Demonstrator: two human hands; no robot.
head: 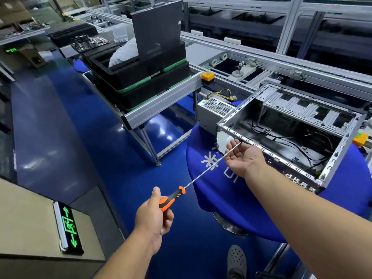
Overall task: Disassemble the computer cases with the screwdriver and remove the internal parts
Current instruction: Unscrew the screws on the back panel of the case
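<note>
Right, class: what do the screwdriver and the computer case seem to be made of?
Screwdriver: thin bright shaft, probably polished steel; orange and black handle, likely plastic or rubber, matte. Computer case: bare grey sheet metal, seemingly steel or aluminium, with punched slots and folded edges that catch the light.

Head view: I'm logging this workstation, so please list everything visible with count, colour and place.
computer case: one, silver, open, on the blue table, right.
table: one, blue cover, under the case.
power supply: one, grey, left of the case.
trays: stack, black and green, on the metal rack.
button: one, orange, rack end.
screwdriver: one, orange-black handle, long shaft.
left hand: grips the screwdriver handle.
right hand: palm up, open, at the shaft tip.
</note>
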